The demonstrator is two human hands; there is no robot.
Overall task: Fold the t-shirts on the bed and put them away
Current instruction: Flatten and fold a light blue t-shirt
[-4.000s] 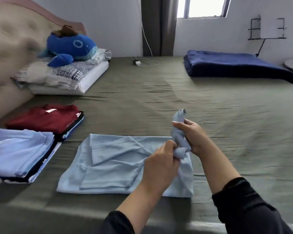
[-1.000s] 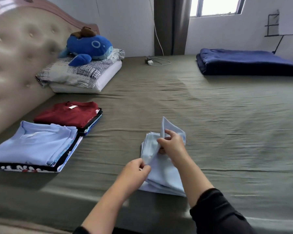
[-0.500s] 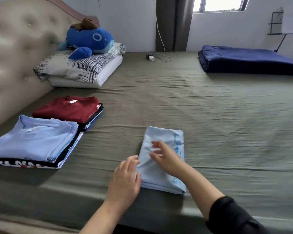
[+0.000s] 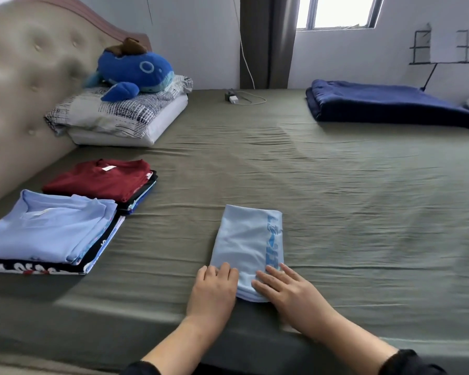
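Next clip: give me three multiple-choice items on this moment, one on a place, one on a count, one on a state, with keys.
1. Where does the plush whale lie?
A. on the pillows
B. on the blanket
C. on the red shirt

2. How many stacks of folded shirts lie at the left?
A. one
B. two
C. four

3. How do the hands meet the light blue t-shirt?
A. lifting it
B. flat on its near end
C. apart from it

Key: 1 A, it rests on the pillows. 2 B, red-topped stack and blue-topped stack. 3 B, left hand and right hand press it with straight fingers.

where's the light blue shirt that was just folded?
Head view, near edge of the bed, centre: the folded light blue shirt lies under the left hand and right hand, right of the light-blue-topped stack.
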